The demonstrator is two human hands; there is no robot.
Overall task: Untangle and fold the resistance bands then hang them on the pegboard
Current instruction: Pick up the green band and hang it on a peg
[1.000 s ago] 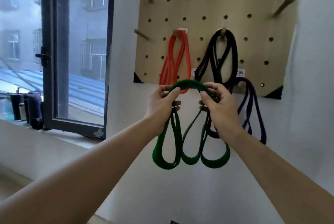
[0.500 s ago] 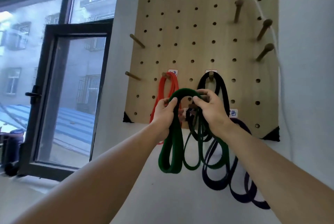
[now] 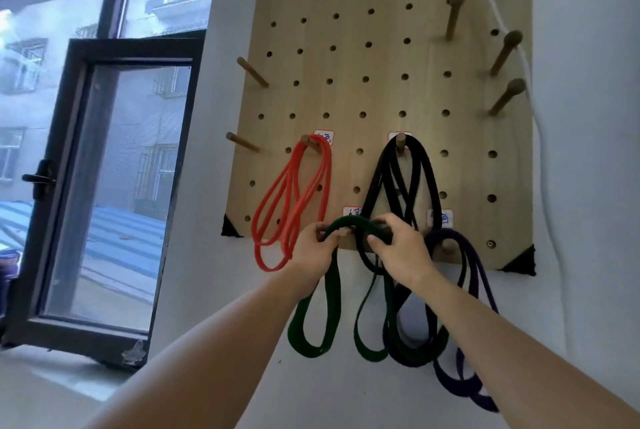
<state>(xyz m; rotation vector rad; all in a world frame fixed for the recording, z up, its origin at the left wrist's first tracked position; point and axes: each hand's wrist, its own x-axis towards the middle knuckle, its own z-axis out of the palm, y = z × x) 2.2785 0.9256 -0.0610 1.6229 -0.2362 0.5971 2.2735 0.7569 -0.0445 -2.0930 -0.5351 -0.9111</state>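
Head view, at the wall. A dark-framed window [image 3: 104, 186] stands open on the left. A wooden pegboard [image 3: 381, 82] fills the upper centre, and a white cord [image 3: 533, 99] runs down its right side. Both bare forearms reach up and forward from the lower edge and meet at the board's bottom row.

The green band [image 3: 351, 221], folded into several loops, arches between the two hands. Its loops hang down the wall below the board. A red band [image 3: 297, 198] and a black band [image 3: 429, 179] each hang from a peg in the row above. A purple band [image 3: 479, 269] hangs from a bottom-row peg just right of the hands.

The left hand [image 3: 313, 248] has its fingers curled round the left end of the green arch. The right hand [image 3: 401, 248] pinches the right end, thumb in front and knuckles toward the camera.

A peg tip [image 3: 343, 231] shows just under the arch beside the left fingers. Whether the band's weight rests on it cannot be told.

Half a second earlier the arch was held in front of the board with no peg visible beneath it, and the loops hung more bunched.
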